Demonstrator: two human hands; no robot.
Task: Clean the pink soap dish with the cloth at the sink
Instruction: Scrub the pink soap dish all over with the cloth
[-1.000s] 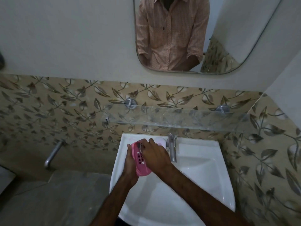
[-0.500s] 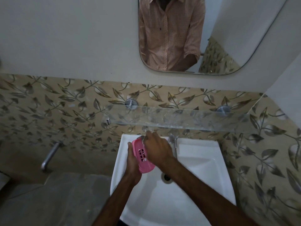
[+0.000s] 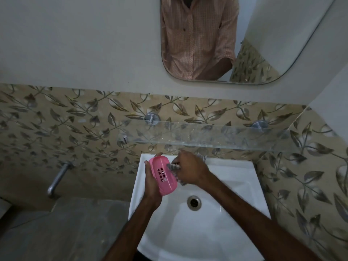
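Observation:
My left hand [image 3: 150, 180] holds the pink soap dish [image 3: 163, 175] on edge over the left rear of the white sink [image 3: 235, 194], its slotted face turned right. My right hand [image 3: 190, 169] is closed around a grey patterned cloth [image 3: 173, 167] just right of the dish, the cloth touching the dish's right rim. Most of the cloth is hidden under the fingers.
A drain [image 3: 194, 202] sits in the middle of the basin. The tap [image 3: 202, 157] is mostly hidden behind my right hand. A glass shelf [image 3: 216, 136] juts out above the sink, a mirror [image 3: 244, 40] above it. A metal spout [image 3: 56, 180] sticks out of the left wall over a stone ledge.
My right hand has slid off the dish's face to its right side, uncovering the slots and the cloth. The dish sits a little more upright in my left hand.

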